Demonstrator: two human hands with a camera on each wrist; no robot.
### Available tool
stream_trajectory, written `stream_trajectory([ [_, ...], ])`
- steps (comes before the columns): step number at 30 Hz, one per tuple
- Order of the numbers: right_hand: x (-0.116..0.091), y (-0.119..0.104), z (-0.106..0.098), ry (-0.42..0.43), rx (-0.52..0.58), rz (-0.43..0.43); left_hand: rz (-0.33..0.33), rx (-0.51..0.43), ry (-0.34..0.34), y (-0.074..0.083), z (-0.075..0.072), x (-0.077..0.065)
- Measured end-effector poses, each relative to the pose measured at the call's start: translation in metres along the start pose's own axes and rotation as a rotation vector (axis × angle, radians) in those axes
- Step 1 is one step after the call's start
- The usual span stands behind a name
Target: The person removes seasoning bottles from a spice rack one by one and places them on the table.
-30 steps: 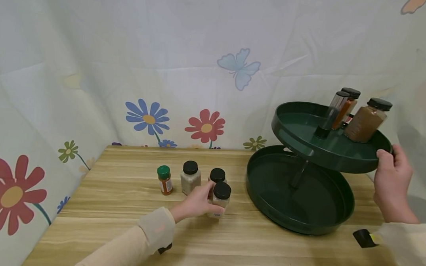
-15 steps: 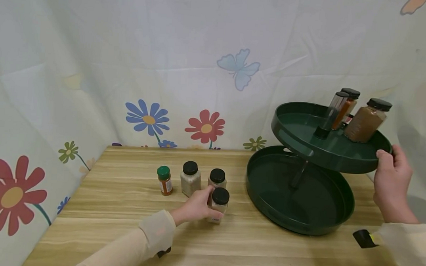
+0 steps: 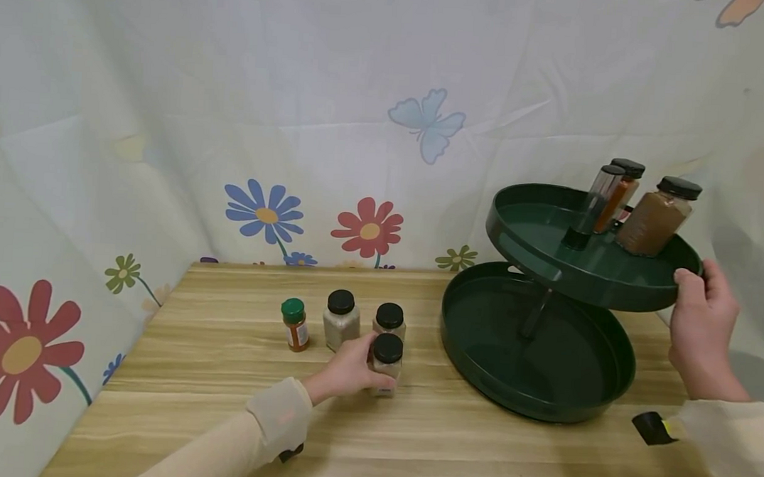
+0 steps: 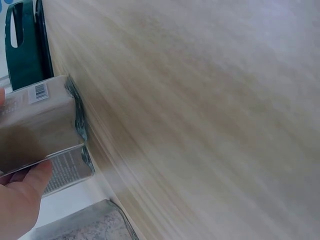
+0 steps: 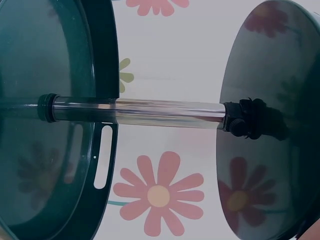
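My left hand (image 3: 348, 369) holds a clear, black-lidded spice jar (image 3: 386, 370) upright, thumb in front and fingers behind. In the left wrist view, its tan filling, barcode and glass base show close over the tabletop. Right behind it stands a similar black-lidded jar (image 3: 389, 317), partly hidden. A larger jar with pale contents (image 3: 342, 326) and a small green-capped bottle of red spice (image 3: 296, 327) stand to the left. At the far right, my right hand (image 3: 705, 317) grips the rim of the upper tray (image 3: 528, 259) of a dark green two-tier stand, thumb over the edge.
The upper tray bears a brown spice jar (image 3: 654, 218), a clear tube (image 3: 595, 205) and an orange-filled jar (image 3: 617, 199). Below it, the wider lower tray (image 3: 512, 344) rests on the wooden table (image 3: 411, 453). A metal post (image 5: 170, 113) joins both tiers. A flowered curtain hangs behind.
My left hand has brought the held jar slightly left and a little nearer to me, in front of the similar jar. The right hand and the stand have stayed in place.
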State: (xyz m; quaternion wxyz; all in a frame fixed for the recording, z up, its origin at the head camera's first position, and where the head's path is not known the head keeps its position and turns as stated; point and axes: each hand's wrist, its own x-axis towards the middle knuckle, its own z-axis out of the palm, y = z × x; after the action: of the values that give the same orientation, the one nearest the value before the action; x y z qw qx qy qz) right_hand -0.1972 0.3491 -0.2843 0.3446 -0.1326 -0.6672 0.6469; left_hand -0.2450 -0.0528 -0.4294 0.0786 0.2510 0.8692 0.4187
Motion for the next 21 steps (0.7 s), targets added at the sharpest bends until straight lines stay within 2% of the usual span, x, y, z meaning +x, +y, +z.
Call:
stream_trajectory([
  [6, -0.0002, 0.0005, 0.0008, 0.004, 0.016, -0.006, 0.013, 0.026, 0.011, -0.0004, -0.0019, -0.0019],
  [21, 0.0005, -0.0003, -0.0032, -0.019, 0.012, 0.004, -0.011, 0.029, -0.002, 0.0022, -0.0028, -0.0034],
])
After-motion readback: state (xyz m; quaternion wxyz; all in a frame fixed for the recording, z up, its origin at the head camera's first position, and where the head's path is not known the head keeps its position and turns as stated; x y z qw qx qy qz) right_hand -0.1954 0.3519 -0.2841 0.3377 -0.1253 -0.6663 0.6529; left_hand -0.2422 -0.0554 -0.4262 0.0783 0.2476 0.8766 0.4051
